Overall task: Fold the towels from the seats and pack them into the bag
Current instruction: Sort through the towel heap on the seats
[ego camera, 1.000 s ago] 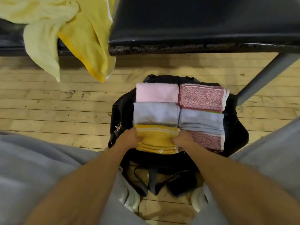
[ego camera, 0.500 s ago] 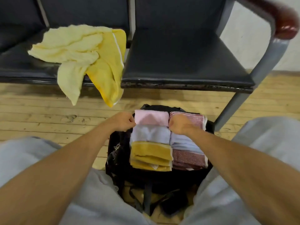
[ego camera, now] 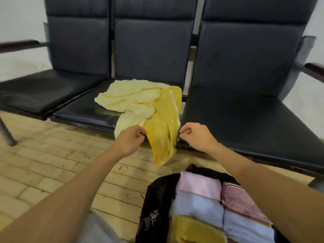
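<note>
Left hand point(ego camera: 130, 140) and right hand point(ego camera: 197, 135) flank the limp, nubby yellow towel point(ego camera: 160, 135); their fingers are curled, but whether they grip it is unclear.

Head camera, single view
It looks forward and down from my head: bag point(ego camera: 157, 199) near right, seats point(ego camera: 236, 116) far.

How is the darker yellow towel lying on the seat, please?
Unfolded: the darker yellow towel lies crumpled on the middle seat, one end overhanging.
</note>
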Demonstrator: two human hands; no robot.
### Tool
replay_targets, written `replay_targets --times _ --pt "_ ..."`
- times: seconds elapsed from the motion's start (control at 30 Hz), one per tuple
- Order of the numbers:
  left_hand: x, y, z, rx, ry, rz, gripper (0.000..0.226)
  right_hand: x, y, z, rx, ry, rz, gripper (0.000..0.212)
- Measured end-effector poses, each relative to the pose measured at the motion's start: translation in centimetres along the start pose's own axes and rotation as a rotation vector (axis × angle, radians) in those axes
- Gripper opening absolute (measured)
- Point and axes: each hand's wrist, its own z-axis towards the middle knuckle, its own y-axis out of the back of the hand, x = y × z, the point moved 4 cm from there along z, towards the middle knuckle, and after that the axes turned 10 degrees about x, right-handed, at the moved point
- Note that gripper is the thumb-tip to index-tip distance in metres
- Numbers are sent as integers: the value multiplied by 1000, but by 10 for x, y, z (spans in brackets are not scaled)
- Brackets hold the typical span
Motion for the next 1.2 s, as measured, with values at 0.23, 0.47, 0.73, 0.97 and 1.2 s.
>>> replay_targets --times 0.23,0.47,0.73,0.97,1.2 --pt "5 5 13 -62 -19 -62 19 22 -18 62 16 -107 -58 64" --pt "-5 2 20 -76 -12 -137 21 16 -20 77 -85 -226 -5 22" --pt "-41 -7 19 -95 -56 -413 24 -8 42 51 -390 -181 638 20" --pt "-76 -44 30 0 -102 -253 23 -53 83 16 -491 -183 1178 27" --pt "-99 -79 44 81 -117 -39 34 -102 116 -29 -720 -210 1287 19"
